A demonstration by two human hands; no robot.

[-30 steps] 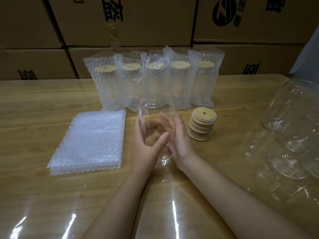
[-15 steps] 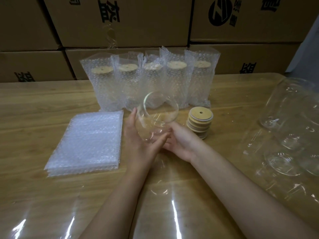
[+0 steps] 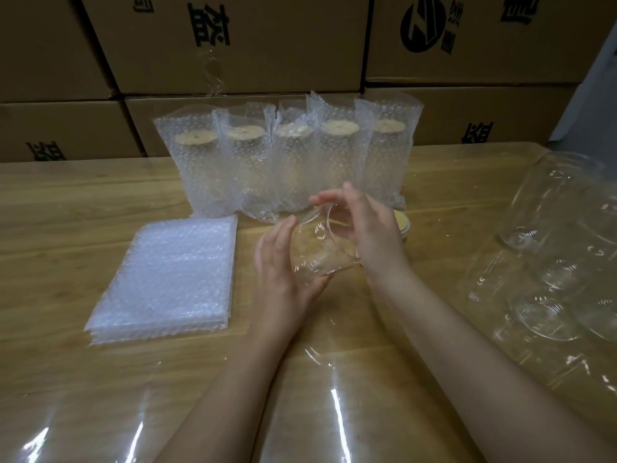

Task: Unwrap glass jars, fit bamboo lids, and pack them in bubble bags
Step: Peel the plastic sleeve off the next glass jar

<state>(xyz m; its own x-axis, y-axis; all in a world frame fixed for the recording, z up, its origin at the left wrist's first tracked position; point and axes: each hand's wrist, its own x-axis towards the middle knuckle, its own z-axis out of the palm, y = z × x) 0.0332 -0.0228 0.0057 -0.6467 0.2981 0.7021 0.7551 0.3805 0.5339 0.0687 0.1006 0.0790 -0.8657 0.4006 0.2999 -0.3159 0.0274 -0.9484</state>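
Now we are holding the glass jar (image 3: pixel 320 252) tilted just above the table (image 3: pixel 66 212), between both hands. Our left hand (image 3: pixel 283 279) is cupping its base with the fingers curled round the wall. Our right hand (image 3: pixel 370 235) is arching over the mouth, fingers and thumb gripping the rim.

We are judging this to be the end of the unwrapping, with the lid next. Whether any film is clinging to the glass we cannot tell, since both are equally clear. Doing it well, we are thinking, means seating the base deep in the left palm, because bare glass is smooth and slippery. It also means turning the mouth toward the right hand so a lid can go on squarely.

The bamboo lids (image 3: pixel 405 225) are sitting in a short stack just behind the right hand, mostly hidden by it; they are flat, pale, matt discs. The bubble bags (image 3: pixel 167 275) are lying in a flat, soft, pebbly pile to the left. Behind, five packed jars (image 3: pixel 283 162) are standing upright in a row, and glossy clear film (image 3: pixel 334 412) is lying crinkled on the near table.
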